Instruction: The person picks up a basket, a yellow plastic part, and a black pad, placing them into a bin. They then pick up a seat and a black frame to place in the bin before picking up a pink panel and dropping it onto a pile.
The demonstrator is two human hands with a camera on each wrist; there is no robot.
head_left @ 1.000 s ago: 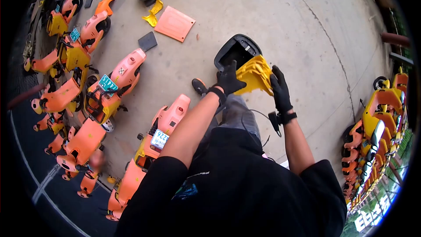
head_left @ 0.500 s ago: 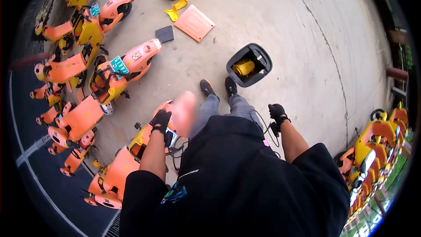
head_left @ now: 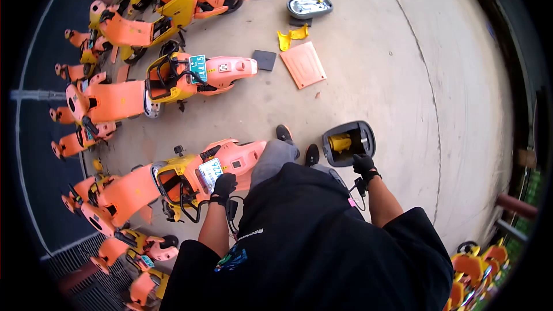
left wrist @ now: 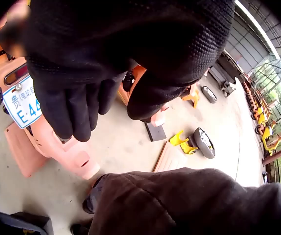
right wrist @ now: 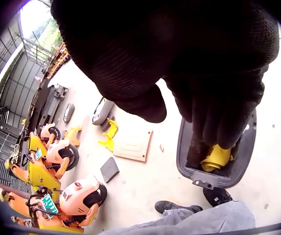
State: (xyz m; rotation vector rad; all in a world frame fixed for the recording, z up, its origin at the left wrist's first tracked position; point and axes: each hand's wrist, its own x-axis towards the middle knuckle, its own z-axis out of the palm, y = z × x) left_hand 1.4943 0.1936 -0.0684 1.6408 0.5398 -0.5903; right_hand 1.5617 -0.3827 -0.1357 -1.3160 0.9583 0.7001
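My gloved left hand [head_left: 224, 184] hangs beside a pink-and-yellow scooter [head_left: 245, 155], overlapping the edge of its white licence plate [head_left: 210, 171] in the head view. In the left wrist view its fingers [left wrist: 84, 110] droop loosely with nothing in them. The gloved right hand [head_left: 363, 164] hangs low at my right side, in front of a dark open bin [head_left: 368, 131]. Its loosely bent fingers [right wrist: 214, 115] are empty in the right wrist view. Inside the bin lies a curved yellow plastic part [right wrist: 216, 159].
On the concrete floor ahead lie a flat pink panel [head_left: 303, 65], yellow plastic pieces [head_left: 292, 35], a dark square pad [head_left: 264, 60] and a grey scooter seat [head_left: 310, 6]. Several scooters [head_left: 132, 99] stand at the left; more [head_left: 478, 268] are at the lower right.
Both hands have let go of the yellow part, now inside the bin, and dropped to my sides. My view has turned left, with the parked scooters shifting rightward across it.
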